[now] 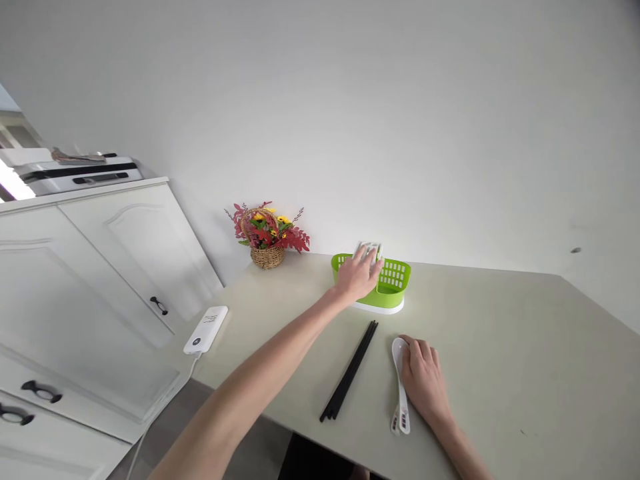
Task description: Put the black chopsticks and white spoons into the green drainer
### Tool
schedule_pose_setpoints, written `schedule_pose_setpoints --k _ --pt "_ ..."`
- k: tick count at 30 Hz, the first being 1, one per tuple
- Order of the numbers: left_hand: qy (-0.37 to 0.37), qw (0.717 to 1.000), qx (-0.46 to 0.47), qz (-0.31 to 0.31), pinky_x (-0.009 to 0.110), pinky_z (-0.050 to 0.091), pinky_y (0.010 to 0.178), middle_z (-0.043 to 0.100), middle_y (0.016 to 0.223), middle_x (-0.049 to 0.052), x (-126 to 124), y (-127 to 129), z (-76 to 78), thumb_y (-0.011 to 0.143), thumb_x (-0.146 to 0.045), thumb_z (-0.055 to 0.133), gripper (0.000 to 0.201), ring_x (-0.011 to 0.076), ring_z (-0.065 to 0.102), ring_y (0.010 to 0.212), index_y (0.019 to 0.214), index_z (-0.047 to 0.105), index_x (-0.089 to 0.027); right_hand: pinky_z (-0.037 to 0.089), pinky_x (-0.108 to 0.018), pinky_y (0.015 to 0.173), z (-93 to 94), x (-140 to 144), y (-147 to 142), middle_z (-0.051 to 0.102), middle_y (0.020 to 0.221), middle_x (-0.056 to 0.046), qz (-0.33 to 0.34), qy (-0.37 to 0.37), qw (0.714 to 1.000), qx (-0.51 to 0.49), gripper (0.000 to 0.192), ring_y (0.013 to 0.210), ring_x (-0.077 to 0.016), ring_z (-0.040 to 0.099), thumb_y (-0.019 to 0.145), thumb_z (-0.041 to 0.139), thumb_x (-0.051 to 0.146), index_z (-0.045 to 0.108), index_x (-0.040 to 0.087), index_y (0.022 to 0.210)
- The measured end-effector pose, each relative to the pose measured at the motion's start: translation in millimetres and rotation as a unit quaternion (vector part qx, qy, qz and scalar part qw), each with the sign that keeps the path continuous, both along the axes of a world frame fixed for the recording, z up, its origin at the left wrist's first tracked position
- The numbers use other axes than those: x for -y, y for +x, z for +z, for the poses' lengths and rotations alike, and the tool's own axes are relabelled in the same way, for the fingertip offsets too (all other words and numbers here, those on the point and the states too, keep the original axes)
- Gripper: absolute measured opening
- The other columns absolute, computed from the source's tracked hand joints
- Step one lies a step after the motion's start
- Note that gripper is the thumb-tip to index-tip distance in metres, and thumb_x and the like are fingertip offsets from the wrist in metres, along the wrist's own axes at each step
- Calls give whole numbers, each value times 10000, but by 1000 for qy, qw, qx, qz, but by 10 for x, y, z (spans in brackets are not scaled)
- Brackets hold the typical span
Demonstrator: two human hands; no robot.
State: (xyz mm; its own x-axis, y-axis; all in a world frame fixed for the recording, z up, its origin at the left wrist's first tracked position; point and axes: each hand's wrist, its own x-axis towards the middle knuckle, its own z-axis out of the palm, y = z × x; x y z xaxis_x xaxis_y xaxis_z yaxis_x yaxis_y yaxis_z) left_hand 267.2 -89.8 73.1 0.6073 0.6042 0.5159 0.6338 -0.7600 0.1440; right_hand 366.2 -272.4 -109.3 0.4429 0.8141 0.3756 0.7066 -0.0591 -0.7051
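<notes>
A green slotted cutlery basket [393, 291] with a white base stands near the wall. My left hand [357, 275] reaches across to it, fingers bent over a white piece [369, 245] at the top of its middle, gripping there. The palm hides part of the basket. Closer to me, white soup spoons [401, 373] lie together, with printed marks on their handle ends. My right hand [423, 375] rests on the table with curled fingers, its thumb side against the spoon bowls. Between the hands lies a bundle of black chopsticks [350, 373].
A wicker basket of artificial flowers [269, 256] stands left by the wall. A white power bank [206, 330] with a cable sits at the table's left edge. White cabinets [100, 267] adjoin the left side, with a suitcase [85, 177] on top.
</notes>
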Motion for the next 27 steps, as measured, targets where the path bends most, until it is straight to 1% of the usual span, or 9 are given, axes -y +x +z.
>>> schedule_pose_setpoints --k 9,11,14,16,19,21,23,25,27 --pt "-82 994 -60 -47 507 599 843 434 1599 157 423 449 136 1047 -625 229 675 347 710 1045 1526 486 -225 417 -500 1015 54 6 13 639 1201 -121 5 21 999 -31 442 1111 -314 524 1010 343 497 629 223 1206" --pt "-82 993 -50 -61 523 578 892 449 1583 154 490 432 176 1048 -620 242 652 348 698 1073 1524 481 -244 416 -509 1027 69 9 12 638 1206 -132 0 19 999 -44 466 1146 -323 523 1001 361 525 625 213 1223" --pt "-39 997 46 -55 490 502 1046 527 1477 137 589 199 138 1079 -529 273 524 301 634 1197 1466 506 -264 420 -504 1046 88 47 9 623 1218 -146 -20 16 997 -73 516 1215 -328 524 993 369 554 603 193 1278" --pt "-24 990 136 -21 429 484 1067 580 1333 133 665 -111 -13 1095 -425 300 407 249 611 1204 1358 549 -240 425 -491 1052 99 110 14 607 1254 -147 -36 14 995 -97 526 1241 -322 535 992 373 556 589 192 1305" --pt "-78 975 203 50 345 559 837 578 1153 119 831 -715 -413 1059 -346 396 245 192 653 925 1169 556 -197 441 -483 1040 115 271 46 583 1305 -157 -59 10 990 -128 540 1233 -321 562 983 387 568 573 187 1318" --pt "-136 974 171 63 320 545 720 577 1025 73 992 -1106 -707 1045 -354 413 204 168 621 764 1058 551 -204 460 -482 1018 125 412 87 594 1276 -156 -68 3 988 -138 546 1179 -318 597 972 404 585 574 186 1302" --pt "-183 974 124 47 314 530 710 567 890 35 1182 -1411 -936 1056 -386 395 251 176 608 745 961 548 -212 470 -478 1010 133 564 132 611 1252 -149 -68 -6 986 -151 539 1147 -312 619 961 426 597 575 190 1282" --pt "-210 972 101 29 316 521 709 580 853 31 1371 -1605 -1064 1062 -407 390 287 183 608 748 913 544 -216 464 -475 1027 132 708 167 616 1275 -148 -67 -15 984 -166 532 1174 -313 616 950 453 602 571 195 1271" --pt "-211 974 86 8 336 521 756 612 860 38 1523 -1701 -1108 1055 -412 422 279 197 621 791 902 554 -219 453 -475 1048 119 821 185 616 1308 -147 -72 -21 981 -177 529 1209 -318 605 939 473 606 566 198 1263"
